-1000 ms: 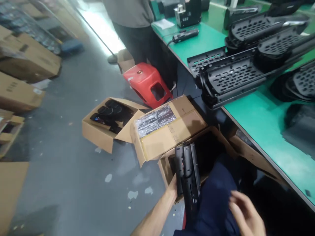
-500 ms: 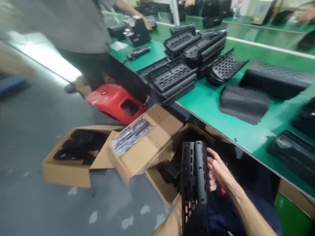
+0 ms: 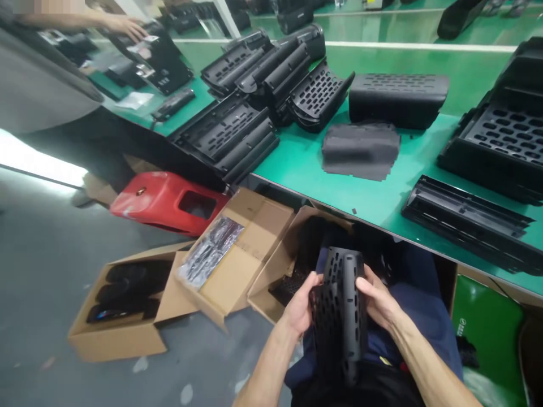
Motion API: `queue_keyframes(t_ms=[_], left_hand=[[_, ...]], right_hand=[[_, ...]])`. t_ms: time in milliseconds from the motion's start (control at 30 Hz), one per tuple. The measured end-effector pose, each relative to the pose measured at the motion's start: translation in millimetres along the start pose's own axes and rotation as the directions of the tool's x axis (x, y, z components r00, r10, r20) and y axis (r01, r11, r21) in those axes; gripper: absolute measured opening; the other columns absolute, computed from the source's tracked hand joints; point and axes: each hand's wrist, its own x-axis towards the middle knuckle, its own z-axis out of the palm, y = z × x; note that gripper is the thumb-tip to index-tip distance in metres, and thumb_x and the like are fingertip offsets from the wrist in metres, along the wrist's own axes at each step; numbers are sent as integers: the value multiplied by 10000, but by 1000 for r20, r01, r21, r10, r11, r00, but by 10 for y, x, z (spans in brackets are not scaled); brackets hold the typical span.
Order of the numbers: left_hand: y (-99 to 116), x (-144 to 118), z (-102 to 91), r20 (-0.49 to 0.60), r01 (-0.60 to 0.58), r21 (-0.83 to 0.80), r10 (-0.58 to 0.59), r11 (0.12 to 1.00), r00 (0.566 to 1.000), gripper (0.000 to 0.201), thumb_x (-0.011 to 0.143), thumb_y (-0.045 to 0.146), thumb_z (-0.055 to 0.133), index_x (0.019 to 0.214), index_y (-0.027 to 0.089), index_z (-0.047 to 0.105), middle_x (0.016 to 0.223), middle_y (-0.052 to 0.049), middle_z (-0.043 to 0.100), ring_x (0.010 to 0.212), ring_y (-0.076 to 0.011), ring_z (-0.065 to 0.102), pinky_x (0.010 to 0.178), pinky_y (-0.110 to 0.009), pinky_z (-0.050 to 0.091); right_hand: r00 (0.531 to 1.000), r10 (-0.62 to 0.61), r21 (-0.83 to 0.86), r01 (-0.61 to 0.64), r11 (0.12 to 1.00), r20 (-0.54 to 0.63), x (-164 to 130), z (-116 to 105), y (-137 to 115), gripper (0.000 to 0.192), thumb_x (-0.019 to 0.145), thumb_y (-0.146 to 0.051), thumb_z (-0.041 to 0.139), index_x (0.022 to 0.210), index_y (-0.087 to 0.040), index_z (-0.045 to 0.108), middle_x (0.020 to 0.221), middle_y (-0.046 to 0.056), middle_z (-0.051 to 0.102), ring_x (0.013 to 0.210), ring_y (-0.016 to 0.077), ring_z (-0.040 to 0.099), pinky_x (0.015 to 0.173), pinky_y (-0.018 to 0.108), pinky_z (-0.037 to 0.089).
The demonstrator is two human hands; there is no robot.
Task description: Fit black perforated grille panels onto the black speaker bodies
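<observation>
Between my two hands, above my lap, are black slotted plastic covers (image 3: 351, 316), seemingly more than one nested together, standing on end. My left hand (image 3: 300, 302) grips the left edge, thumb upward. My right hand (image 3: 379, 295) clasps the right side with its thumb on the front face. Just left of them, a cardboard box (image 3: 263, 291) on the floor holds black perforated parts. On the green table ahead lie a dark grey sheet stack (image 3: 360, 150) and a slotted black cover (image 3: 396, 99) turned face down.
Stacked black covers (image 3: 241, 121) fill the table's left part, with more black housings (image 3: 504, 130) at right. A flattened carton (image 3: 258, 226), an open box of black items (image 3: 123, 339) and a red shell (image 3: 165, 200) lie at left. A co-worker's hand (image 3: 125, 25) touches a black device.
My view has swung rightward. My left hand, mostly hidden behind the covers before, now shows on their left edge. My right hand has closed on the right side, its thumb in front.
</observation>
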Motion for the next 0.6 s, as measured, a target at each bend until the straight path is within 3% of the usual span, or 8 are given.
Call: queue_keyframes(t_ms=[100,200,467,600], left_hand=[[-31,44,65,-36,40,17,-39,999,999,252,835,299,781,988,101,753,837,-134,808,766,-277,784,756,-352,628],[-73,61,39,-64,57,1,-57,998,996,285,862,343,726,978,87,765,851,-168,811,835,-327,790,829,-427,636],[-146,25,-42,-176,-59,-31,53,998,983,296,848,364,705,1046,152,762,914,-139,822,985,-350,780,912,-474,633],[-148,-6,-2,-225,-108,-13,102,994,969,238,811,377,744,929,171,756,902,-130,817,960,-340,783,889,-446,639]], right_hand=[[996,24,-22,-26,999,-86,39,-37,48,729,629,-473,993,1202,-216,623,1047,86,775,930,283,745,791,383,581],[986,43,-24,-48,999,-159,15,-72,78,736,636,-510,986,1201,-220,614,1036,79,771,950,277,737,767,368,585],[956,16,37,-5,999,-292,-43,-53,191,802,530,-579,1011,1145,-222,641,952,45,780,847,247,734,693,328,599],[919,25,54,-4,999,-392,-4,-143,226,626,618,-616,958,1007,-222,666,771,8,762,723,215,730,596,279,582]])
